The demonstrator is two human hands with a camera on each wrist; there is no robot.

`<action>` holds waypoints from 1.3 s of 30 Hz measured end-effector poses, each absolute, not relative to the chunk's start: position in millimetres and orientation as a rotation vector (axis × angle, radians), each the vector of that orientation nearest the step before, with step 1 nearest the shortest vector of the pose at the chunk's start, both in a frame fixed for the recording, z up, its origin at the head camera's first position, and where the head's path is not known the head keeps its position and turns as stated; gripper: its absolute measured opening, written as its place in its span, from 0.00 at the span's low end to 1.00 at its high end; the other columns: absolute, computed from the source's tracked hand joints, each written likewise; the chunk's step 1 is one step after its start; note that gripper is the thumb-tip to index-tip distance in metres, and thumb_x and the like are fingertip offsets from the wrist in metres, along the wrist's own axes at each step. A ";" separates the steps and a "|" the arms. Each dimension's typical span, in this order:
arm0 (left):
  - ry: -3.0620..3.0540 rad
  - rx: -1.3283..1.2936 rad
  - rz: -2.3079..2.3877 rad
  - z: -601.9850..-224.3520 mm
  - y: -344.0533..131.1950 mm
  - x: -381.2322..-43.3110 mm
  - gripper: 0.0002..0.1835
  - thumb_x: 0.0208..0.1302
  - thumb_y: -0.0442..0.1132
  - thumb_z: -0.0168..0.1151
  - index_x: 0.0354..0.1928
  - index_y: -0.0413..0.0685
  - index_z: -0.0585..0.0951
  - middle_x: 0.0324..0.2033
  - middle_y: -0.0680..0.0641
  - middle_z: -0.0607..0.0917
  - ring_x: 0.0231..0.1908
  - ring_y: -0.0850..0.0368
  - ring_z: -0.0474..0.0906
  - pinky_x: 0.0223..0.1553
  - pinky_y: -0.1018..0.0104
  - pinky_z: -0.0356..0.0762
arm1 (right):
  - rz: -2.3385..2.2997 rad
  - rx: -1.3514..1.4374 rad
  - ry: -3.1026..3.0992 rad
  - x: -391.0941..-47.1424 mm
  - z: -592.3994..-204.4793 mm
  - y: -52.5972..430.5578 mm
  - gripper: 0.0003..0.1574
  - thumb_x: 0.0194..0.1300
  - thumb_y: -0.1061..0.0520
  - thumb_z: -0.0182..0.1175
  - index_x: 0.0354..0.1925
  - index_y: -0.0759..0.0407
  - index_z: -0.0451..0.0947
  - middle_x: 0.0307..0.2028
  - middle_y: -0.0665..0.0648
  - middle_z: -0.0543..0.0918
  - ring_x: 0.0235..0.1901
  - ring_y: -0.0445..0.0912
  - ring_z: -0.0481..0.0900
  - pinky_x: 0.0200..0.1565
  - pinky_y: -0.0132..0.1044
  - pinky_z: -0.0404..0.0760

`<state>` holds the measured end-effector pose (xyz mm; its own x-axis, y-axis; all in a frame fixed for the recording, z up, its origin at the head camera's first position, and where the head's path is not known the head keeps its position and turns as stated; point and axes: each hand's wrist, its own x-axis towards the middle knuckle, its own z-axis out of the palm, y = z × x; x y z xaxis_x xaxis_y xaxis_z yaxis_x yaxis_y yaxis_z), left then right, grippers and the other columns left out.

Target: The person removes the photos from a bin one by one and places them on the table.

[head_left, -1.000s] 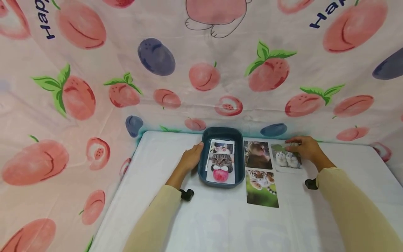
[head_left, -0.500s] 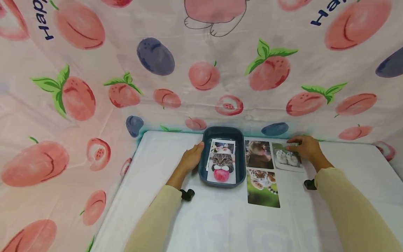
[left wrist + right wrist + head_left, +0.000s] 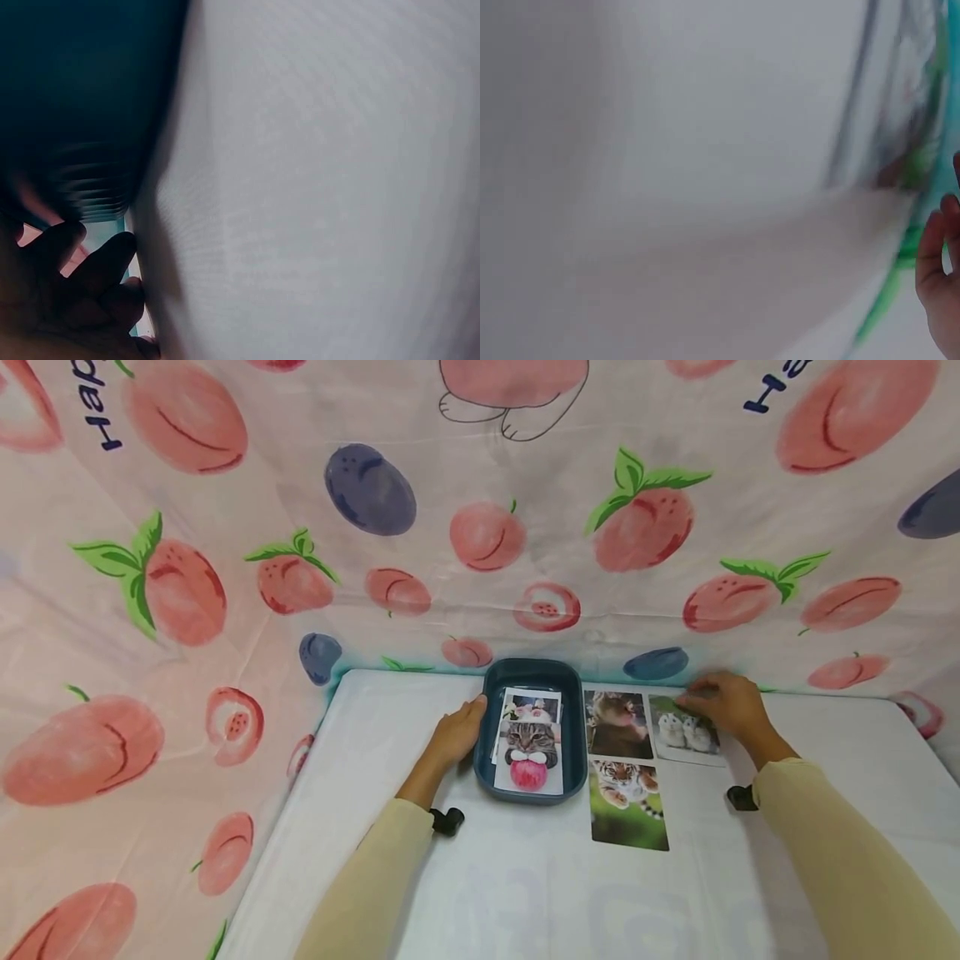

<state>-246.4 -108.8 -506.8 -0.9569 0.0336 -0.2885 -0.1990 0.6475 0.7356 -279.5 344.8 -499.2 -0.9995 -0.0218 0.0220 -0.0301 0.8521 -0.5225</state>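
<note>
My left hand (image 3: 457, 732) rests against the left side of a dark blue tray (image 3: 530, 800). Its fingertips touch the outer wall, also seen as the tray (image 3: 82, 97) in the left wrist view. Inside the tray lie overlapping picture cards, topped by a cat card (image 3: 528, 760). At the far right, fingers of my right hand (image 3: 731, 706) touch the upper right part of a card with two small white furry animals (image 3: 682, 731), flat on the table. Left of it are a brown animal card (image 3: 618, 727) and, below that, a tiger cub card (image 3: 628, 802).
A white-covered table (image 3: 510, 893) bears the tray and cards. Behind it hangs a pink fruit-print cloth (image 3: 420, 552), close to the table's back edge and running along the left side too.
The card with the two animals has shifted slightly up and left towards the brown card, with my right hand at its upper corner. My left hand and the tray stay put.
</note>
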 end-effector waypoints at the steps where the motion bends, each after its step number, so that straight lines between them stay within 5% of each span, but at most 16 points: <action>1: 2.594 -0.132 1.204 -506.6 -108.9 -246.5 0.43 0.75 0.73 0.27 0.80 0.54 0.60 0.79 0.45 0.60 0.81 0.43 0.47 0.81 0.43 0.38 | 0.834 0.082 -2.982 -279.9 -495.1 340.6 0.30 0.66 0.43 0.70 0.50 0.67 0.83 0.52 0.71 0.82 0.55 0.67 0.76 0.54 0.67 0.75; 21: 2.608 -0.113 1.189 -508.7 -112.7 -246.6 0.43 0.76 0.71 0.26 0.80 0.52 0.60 0.79 0.44 0.60 0.81 0.43 0.49 0.81 0.45 0.39 | 1.140 0.721 -3.028 -302.0 -410.1 167.7 0.25 0.70 0.38 0.65 0.55 0.51 0.85 0.45 0.55 0.86 0.44 0.50 0.81 0.50 0.48 0.82; 27: 2.624 -0.081 1.183 -509.2 -116.0 -245.7 0.42 0.77 0.69 0.25 0.80 0.51 0.60 0.78 0.43 0.61 0.80 0.43 0.51 0.81 0.46 0.38 | 1.162 0.873 -3.105 -310.3 -415.6 117.0 0.19 0.68 0.41 0.67 0.49 0.51 0.87 0.39 0.52 0.88 0.38 0.48 0.81 0.43 0.40 0.82; 33: 2.611 -0.063 1.186 -507.0 -114.2 -246.6 0.42 0.77 0.70 0.26 0.80 0.52 0.60 0.78 0.42 0.61 0.80 0.41 0.49 0.81 0.44 0.38 | 1.216 0.787 -3.284 -312.3 -432.6 93.9 0.15 0.65 0.44 0.71 0.40 0.54 0.89 0.35 0.53 0.88 0.38 0.53 0.82 0.41 0.43 0.84; 39: 2.596 -0.070 1.193 -505.6 -110.3 -246.8 0.42 0.76 0.71 0.26 0.80 0.54 0.60 0.79 0.41 0.60 0.80 0.39 0.47 0.81 0.42 0.39 | 0.990 0.748 -3.416 -309.0 -446.9 84.9 0.11 0.65 0.48 0.71 0.35 0.54 0.90 0.32 0.53 0.88 0.32 0.45 0.78 0.34 0.33 0.77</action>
